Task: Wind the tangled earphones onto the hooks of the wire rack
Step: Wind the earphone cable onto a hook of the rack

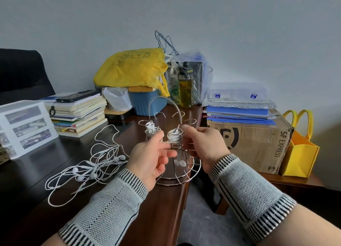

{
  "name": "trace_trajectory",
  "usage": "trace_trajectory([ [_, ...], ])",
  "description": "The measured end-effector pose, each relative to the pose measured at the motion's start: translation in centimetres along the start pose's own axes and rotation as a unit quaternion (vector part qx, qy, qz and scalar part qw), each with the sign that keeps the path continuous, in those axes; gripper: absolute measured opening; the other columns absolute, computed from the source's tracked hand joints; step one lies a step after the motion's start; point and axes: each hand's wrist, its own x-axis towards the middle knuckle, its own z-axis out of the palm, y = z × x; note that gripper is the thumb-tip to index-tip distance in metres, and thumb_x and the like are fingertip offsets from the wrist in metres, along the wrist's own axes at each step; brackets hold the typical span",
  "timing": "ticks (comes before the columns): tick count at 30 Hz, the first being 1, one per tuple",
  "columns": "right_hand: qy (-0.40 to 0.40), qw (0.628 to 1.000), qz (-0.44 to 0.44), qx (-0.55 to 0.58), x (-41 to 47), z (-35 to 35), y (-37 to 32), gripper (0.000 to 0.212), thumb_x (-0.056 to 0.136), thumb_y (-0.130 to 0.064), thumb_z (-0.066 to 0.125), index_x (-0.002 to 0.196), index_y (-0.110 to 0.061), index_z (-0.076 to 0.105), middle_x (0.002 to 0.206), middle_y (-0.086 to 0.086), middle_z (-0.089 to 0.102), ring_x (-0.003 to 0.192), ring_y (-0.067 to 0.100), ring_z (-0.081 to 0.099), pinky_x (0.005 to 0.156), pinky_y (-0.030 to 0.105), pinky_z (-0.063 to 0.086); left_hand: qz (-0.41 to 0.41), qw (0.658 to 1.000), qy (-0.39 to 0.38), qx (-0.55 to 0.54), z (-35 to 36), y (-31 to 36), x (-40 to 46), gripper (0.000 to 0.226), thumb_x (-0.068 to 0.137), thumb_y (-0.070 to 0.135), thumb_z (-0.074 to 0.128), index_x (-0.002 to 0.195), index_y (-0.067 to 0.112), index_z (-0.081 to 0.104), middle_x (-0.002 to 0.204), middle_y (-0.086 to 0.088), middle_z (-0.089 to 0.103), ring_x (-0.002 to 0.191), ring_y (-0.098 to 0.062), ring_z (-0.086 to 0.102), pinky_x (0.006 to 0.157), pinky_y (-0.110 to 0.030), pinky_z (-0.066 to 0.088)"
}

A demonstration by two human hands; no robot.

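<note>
A silver wire rack [191, 173] with upright hooks and a coiled handle stands at the desk's right edge. White earphone cord is wound in a coil [175, 135] on a front hook, its earbuds [180, 162] hanging below. A second coil [151, 128] sits on the hook to the left. My left hand [150, 160] pinches at the left side of the front coil. My right hand [203, 146] holds its right side, fingers curled. A tangle of white earphones [92, 164] lies on the desk to the left.
Stacked books [79, 114] with a phone on top and a white drawer unit [24, 124] sit at the left. Behind the rack are a yellow bag [132, 68], blue tub and bottle [186, 85]. A cardboard box [254, 140] with folders stands right.
</note>
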Motion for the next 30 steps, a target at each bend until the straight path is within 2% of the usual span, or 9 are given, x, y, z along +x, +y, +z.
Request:
trace_trajectory([
  [3, 0.001, 1.0, 0.01, -0.002, -0.4, -0.1, 1.3, 0.022, 0.086, -0.021, 0.065, 0.066, -0.01, 0.068, 0.067, 0.006, 0.066, 0.058, 0.017, 0.058, 0.054, 0.029, 0.048, 0.028, 0.998, -0.004, 0.051, -0.6, -1.2, 0.3, 0.031, 0.097, 0.03, 0.05, 0.092, 0.007, 0.07, 0.063, -0.005, 0.07, 0.047, -0.007, 0.047, 0.047, -0.02, 0.036],
  [7, -0.01, 1.0, 0.016, 0.004, -1.2, -0.2, 2.5, 0.02, 0.084, -0.005, 0.065, 0.065, -0.009, 0.067, 0.064, 0.012, 0.063, 0.06, 0.032, 0.065, 0.063, 0.046, 0.059, 0.109, 0.974, 0.009, 0.199, -1.0, -3.6, 0.9, 0.016, 0.093, 0.021, 0.059, 0.088, 0.018, 0.073, 0.063, 0.002, 0.071, 0.048, -0.005, 0.05, 0.052, -0.021, 0.039],
  [8, -0.012, 1.0, 0.003, 0.003, -1.4, -0.2, 2.6, 0.018, 0.085, -0.002, 0.063, 0.068, -0.008, 0.067, 0.065, 0.012, 0.064, 0.061, 0.029, 0.068, 0.06, 0.04, 0.059, 0.123, 0.969, 0.003, 0.214, -1.0, -4.1, 1.0, 0.015, 0.093, 0.02, 0.059, 0.091, 0.02, 0.074, 0.063, 0.004, 0.071, 0.048, -0.004, 0.051, 0.052, -0.02, 0.04],
  [10, -0.011, 0.999, -0.041, -0.024, -2.0, -0.3, 2.8, 0.017, 0.087, 0.0, 0.063, 0.074, -0.009, 0.067, 0.066, 0.006, 0.065, 0.054, 0.008, 0.065, 0.05, 0.022, 0.053, 0.152, 0.962, -0.003, 0.229, -0.9, -4.6, 1.1, 0.017, 0.093, 0.02, 0.059, 0.098, 0.023, 0.074, 0.062, 0.006, 0.07, 0.047, -0.002, 0.052, 0.05, -0.017, 0.041],
  [13, 0.021, 0.991, -0.11, -0.08, -2.6, -0.1, 3.5, 0.011, 0.086, -0.006, 0.067, 0.08, -0.015, 0.068, 0.077, 0.003, 0.068, 0.052, -0.003, 0.06, 0.049, 0.011, 0.046, 0.191, 0.958, 0.009, 0.213, -0.6, -4.7, 1.2, 0.018, 0.094, 0.02, 0.057, 0.1, 0.025, 0.073, 0.058, 0.007, 0.068, 0.046, -0.002, 0.051, 0.05, -0.016, 0.044],
  [17, 0.088, 0.961, -0.193, -0.176, -2.6, 0.5, 4.6, 0.014, 0.08, -0.019, 0.073, 0.073, -0.028, 0.065, 0.08, -0.003, 0.066, 0.068, 0.005, 0.062, 0.065, 0.019, 0.051, 0.215, 0.959, 0.026, 0.185, -0.4, -4.7, 1.3, 0.018, 0.095, 0.02, 0.056, 0.097, 0.024, 0.073, 0.054, 0.009, 0.065, 0.043, -0.002, 0.049, 0.049, -0.016, 0.045],
  [22, 0.098, 0.957, -0.198, -0.186, -2.4, 1.3, 5.0, 0.007, 0.079, -0.027, 0.075, 0.079, -0.022, 0.07, 0.08, -0.007, 0.064, 0.072, 0.001, 0.059, 0.064, 0.007, 0.043, 0.219, 0.962, 0.031, 0.162, -0.2, -4.5, 1.4, 0.019, 0.094, 0.019, 0.059, 0.085, 0.025, 0.074, 0.051, 0.01, 0.062, 0.043, -0.001, 0.047, 0.049, -0.015, 0.044],
  [27, 0.12, 0.96, -0.176, -0.183, -1.8, 2.2, 5.2, 0.011, 0.08, -0.029, 0.073, 0.071, -0.023, 0.07, 0.076, -0.006, 0.067, 0.074, 0.006, 0.062, 0.073, 0.025, 0.052, 0.223, 0.963, 0.038, 0.144, -0.1, -4.4, 1.4, 0.024, 0.093, 0.018, 0.061, 0.075, 0.03, 0.071, 0.051, 0.009, 0.062, 0.042, -0.001, 0.046, 0.047, -0.015, 0.043],
  [30, 0.135, 0.951, -0.17, -0.221, -2.0, 2.3, 5.0, 0.018, 0.081, -0.034, 0.071, 0.067, -0.026, 0.067, 0.074, -0.009, 0.063, 0.069, 0.003, 0.058, 0.064, 0.01, 0.043, 0.224, 0.963, 0.041, 0.141, -0.1, -4.3, 1.4, 0.021, 0.093, 0.018, 0.061, 0.077, 0.024, 0.073, 0.05, 0.009, 0.061, 0.042, -0.001, 0.045, 0.045, -0.015, 0.042],
])
